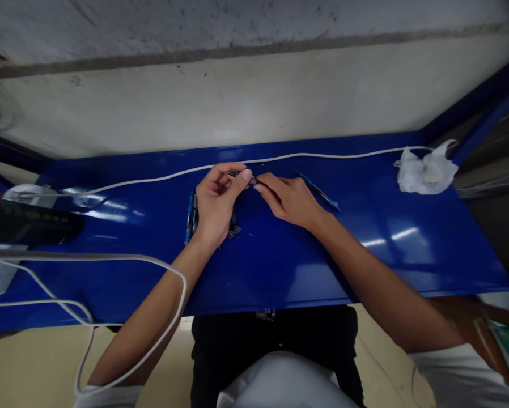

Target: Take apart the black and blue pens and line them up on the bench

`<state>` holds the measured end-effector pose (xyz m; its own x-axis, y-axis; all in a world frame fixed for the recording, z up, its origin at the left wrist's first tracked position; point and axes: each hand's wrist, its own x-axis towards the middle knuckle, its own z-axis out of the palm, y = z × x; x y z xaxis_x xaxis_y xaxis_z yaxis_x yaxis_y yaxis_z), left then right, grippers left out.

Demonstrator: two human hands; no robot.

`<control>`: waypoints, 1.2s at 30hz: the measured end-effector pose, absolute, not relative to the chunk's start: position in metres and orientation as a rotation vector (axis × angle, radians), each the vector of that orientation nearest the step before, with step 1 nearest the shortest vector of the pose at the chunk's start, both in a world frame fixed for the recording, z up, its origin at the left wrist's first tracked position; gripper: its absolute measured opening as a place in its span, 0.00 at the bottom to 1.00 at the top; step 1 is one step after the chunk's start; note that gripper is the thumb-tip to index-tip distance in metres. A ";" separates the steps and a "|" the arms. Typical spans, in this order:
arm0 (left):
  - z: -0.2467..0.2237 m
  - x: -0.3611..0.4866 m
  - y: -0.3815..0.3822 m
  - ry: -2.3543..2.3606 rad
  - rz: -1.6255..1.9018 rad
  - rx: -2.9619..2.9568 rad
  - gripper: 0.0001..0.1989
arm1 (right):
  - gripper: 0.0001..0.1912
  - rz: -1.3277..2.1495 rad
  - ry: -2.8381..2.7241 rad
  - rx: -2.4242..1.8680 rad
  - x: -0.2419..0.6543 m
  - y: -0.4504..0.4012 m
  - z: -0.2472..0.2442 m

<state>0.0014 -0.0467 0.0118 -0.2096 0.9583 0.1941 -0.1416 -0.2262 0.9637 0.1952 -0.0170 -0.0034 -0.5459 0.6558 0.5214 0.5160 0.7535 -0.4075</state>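
Note:
Between my two hands, above the middle of the blue shelf, is a slim dark pen (253, 181). My left hand (218, 195) pinches one end of it between thumb and fingers. The fingertips of my right hand (286, 195) close on its other end. Several pens (190, 218) lie under and beside my left hand, partly hidden by it; one has a blue barrel. Small clear-tipped dark pieces (234, 232) show just below that hand. A single blue pen (318, 191) lies slantwise behind my right hand.
A white cable (297, 155) runs along the back of the blue shelf (271, 272). A crumpled white plastic bag (427, 168) sits at the right end. To the left are a dark cylindrical object (29, 221) and a looped white cord (184, 289) crossing before my left forearm.

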 end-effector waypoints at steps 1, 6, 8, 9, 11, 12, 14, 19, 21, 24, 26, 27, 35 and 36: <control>0.011 0.001 -0.046 1.134 1.585 1.159 0.14 | 0.19 0.269 -2.274 -0.871 0.195 -0.017 -0.004; 0.010 -0.001 -0.046 1.205 1.586 1.156 0.19 | 0.18 0.278 -2.273 -0.852 0.193 -0.016 -0.005; 0.011 -0.001 -0.046 1.222 1.575 1.178 0.22 | 0.18 0.290 -2.279 -0.855 0.193 -0.016 -0.005; 0.012 -0.001 -0.046 1.219 1.573 1.201 0.22 | 0.18 0.300 -2.283 -0.861 0.194 -0.016 -0.004; 0.013 -0.001 -0.046 1.167 1.555 1.260 0.21 | 0.18 0.325 -2.290 -0.879 0.194 -0.016 -0.003; 0.014 -0.002 -0.046 1.118 1.534 1.292 0.22 | 0.17 0.338 -2.289 -0.888 0.195 -0.016 -0.003; 0.015 -0.002 -0.047 1.024 1.481 1.335 0.24 | 0.16 0.358 -2.282 -0.896 0.196 -0.016 -0.002; 0.014 -0.002 -0.049 1.046 1.497 1.281 0.13 | 0.16 0.378 -2.271 -0.901 0.196 -0.015 -0.002; 0.012 -0.002 -0.048 1.087 1.535 1.256 0.12 | 0.18 0.362 -2.285 -0.906 0.195 -0.015 -0.002; 0.012 0.000 -0.048 1.141 1.563 1.259 0.13 | 0.19 0.341 -2.298 -0.906 0.195 -0.015 -0.002; 0.012 0.001 -0.047 1.171 1.572 1.266 0.13 | 0.19 0.328 -2.295 -0.906 0.194 -0.016 -0.001; 0.011 0.001 -0.047 1.180 1.577 1.269 0.12 | 0.18 0.324 -2.292 -0.908 0.194 -0.016 -0.001; 0.011 0.001 -0.046 1.265 1.606 1.306 0.14 | 0.12 0.445 -2.229 -0.910 0.195 -0.011 -0.010; 0.011 -0.001 -0.045 1.280 1.619 1.300 0.15 | 0.12 0.452 -2.218 -0.914 0.195 -0.010 -0.010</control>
